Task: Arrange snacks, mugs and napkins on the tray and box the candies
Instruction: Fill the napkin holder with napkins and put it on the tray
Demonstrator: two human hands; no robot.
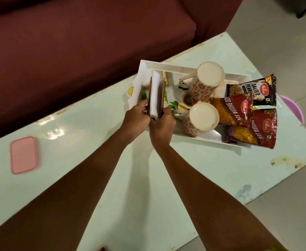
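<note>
A white tray (pixel 166 65) lies on the pale table. At its left end stands a wooden napkin holder (pixel 162 95) with white napkins (pixel 155 93) upright in it. My left hand (pixel 136 118) grips the holder's left side and my right hand (pixel 162 124) grips its right side. Two upside-down mugs with red flower print sit in the tray, one at the back (pixel 205 82) and one at the front (pixel 199 120). Three snack packets fill the right end: salted peanuts (pixel 257 89) and two bhujia sev packs (pixel 233 109) (pixel 257 129).
A pink box lid (pixel 23 154) lies on the table at the left. A maroon sofa (pixel 76 42) runs along the table's far side. A purple round object (pixel 293 109) shows past the table's right edge. Tiled floor lies beyond the table corner.
</note>
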